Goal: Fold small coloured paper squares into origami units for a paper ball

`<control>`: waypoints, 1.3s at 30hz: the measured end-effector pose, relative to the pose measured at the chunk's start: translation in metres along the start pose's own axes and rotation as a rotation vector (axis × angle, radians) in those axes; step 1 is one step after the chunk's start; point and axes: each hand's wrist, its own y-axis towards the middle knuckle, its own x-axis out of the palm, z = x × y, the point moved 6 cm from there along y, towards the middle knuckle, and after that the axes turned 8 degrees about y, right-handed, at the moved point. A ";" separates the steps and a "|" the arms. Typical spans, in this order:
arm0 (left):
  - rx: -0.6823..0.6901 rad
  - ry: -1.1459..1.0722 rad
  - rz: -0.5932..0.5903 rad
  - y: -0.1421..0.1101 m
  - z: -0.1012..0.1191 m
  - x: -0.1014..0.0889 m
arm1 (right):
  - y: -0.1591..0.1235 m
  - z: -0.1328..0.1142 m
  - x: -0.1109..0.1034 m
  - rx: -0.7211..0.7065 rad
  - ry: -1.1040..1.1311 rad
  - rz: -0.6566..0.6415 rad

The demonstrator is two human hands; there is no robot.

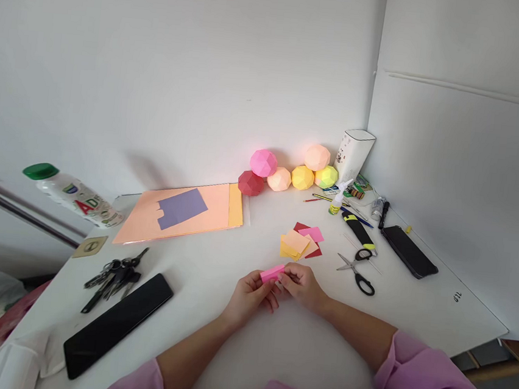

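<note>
My left hand (250, 295) and my right hand (302, 284) meet over the middle of the white table (215, 276). Both pinch a small folded piece of pink paper (272, 273), the left at its near end, the right at its right end. Just beyond the hands lies a small pile of cut paper squares (301, 242) in orange, yellow, pink and red. Scissors (358, 271) with black handles lie to the right of my right hand.
Several folded paper balls (284, 172) sit against the back wall beside a white cup (354, 154). A glue bottle (336, 203), pens and a phone (409, 250) lie right. Orange sheets (184, 212), keys (114, 275), a black case (118, 323) and a bottle (76, 194) lie left.
</note>
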 end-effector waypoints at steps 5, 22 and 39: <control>-0.023 0.039 0.001 -0.002 0.003 0.002 | -0.001 0.002 0.000 0.006 0.006 -0.010; -0.030 0.021 -0.026 -0.001 0.002 0.001 | -0.001 0.001 0.000 0.035 0.007 0.006; -0.039 0.008 -0.029 -0.001 0.001 0.001 | -0.001 0.000 0.000 0.026 0.043 -0.005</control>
